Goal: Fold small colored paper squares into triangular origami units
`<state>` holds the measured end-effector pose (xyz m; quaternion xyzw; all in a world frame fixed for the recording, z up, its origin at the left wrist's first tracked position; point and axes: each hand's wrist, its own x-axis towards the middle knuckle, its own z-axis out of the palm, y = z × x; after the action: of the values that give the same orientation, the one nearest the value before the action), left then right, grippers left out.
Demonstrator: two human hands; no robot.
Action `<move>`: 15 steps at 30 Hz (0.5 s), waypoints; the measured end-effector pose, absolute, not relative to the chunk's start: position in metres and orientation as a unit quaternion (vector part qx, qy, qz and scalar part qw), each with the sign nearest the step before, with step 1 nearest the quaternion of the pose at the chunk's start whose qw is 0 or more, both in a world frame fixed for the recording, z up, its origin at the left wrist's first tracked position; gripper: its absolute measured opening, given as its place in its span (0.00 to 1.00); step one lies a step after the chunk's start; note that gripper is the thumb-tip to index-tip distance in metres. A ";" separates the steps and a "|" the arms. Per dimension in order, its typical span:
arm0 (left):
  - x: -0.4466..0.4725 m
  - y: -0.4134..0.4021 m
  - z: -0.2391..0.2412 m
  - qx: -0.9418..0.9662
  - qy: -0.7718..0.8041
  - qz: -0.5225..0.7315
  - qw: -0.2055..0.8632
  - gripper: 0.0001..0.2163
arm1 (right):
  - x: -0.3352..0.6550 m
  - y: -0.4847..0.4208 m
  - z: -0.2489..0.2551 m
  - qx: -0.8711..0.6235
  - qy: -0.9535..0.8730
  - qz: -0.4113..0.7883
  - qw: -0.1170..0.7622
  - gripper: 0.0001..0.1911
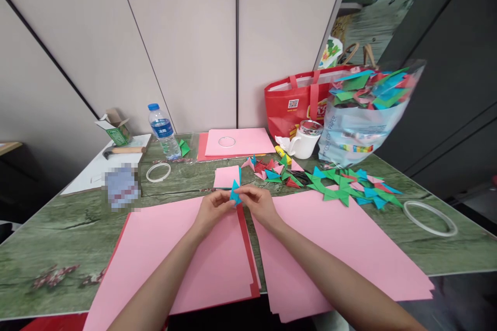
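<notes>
Both my hands meet over the middle of the table, pinching a small folded blue paper piece [235, 193] between them. My left hand [212, 210] grips it from the left with fingers closed. From the right, my right hand [261, 203] holds it with fingers pinched. Under my arms lie two large pink paper stacks [349, 240], the left stack [163, 248] over a red sheet. A small pink square [227, 176] lies just beyond my hands.
Folded green, blue, pink and red paper pieces [341, 186] lie scattered right of centre. Behind stand a white mug [305, 140], a clear bag of folded pieces [361, 114], a red tote [298, 101], a water bottle [163, 132], tape rings [429, 217] and a hammer [124, 150].
</notes>
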<state>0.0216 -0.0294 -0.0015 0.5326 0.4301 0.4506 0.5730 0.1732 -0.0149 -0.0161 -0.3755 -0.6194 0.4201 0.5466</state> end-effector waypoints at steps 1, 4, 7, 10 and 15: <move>0.021 -0.030 -0.001 0.532 0.434 0.449 0.572 0.10 | 0.173 -0.015 -0.016 -0.376 -0.620 0.416 0.549 0.08; 0.021 -0.029 -0.001 0.516 0.437 0.453 0.581 0.10 | 0.171 -0.016 -0.017 -0.379 -0.617 0.413 0.553 0.08; 0.021 -0.029 -0.001 0.499 0.427 0.466 0.593 0.09 | 0.169 -0.016 -0.019 -0.373 -0.615 0.423 0.551 0.11; 0.020 -0.030 0.000 0.486 0.417 0.474 0.605 0.09 | 0.169 -0.017 -0.020 -0.365 -0.619 0.423 0.551 0.13; 0.018 -0.029 -0.002 0.484 0.410 0.492 0.597 0.08 | 0.170 -0.022 -0.014 -0.367 -0.652 0.367 0.553 0.11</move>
<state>0.0180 -0.0291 -0.0022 0.4843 0.4097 0.4915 0.5966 0.1697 -0.0215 -0.0143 -0.3673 -0.6519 0.3670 0.5526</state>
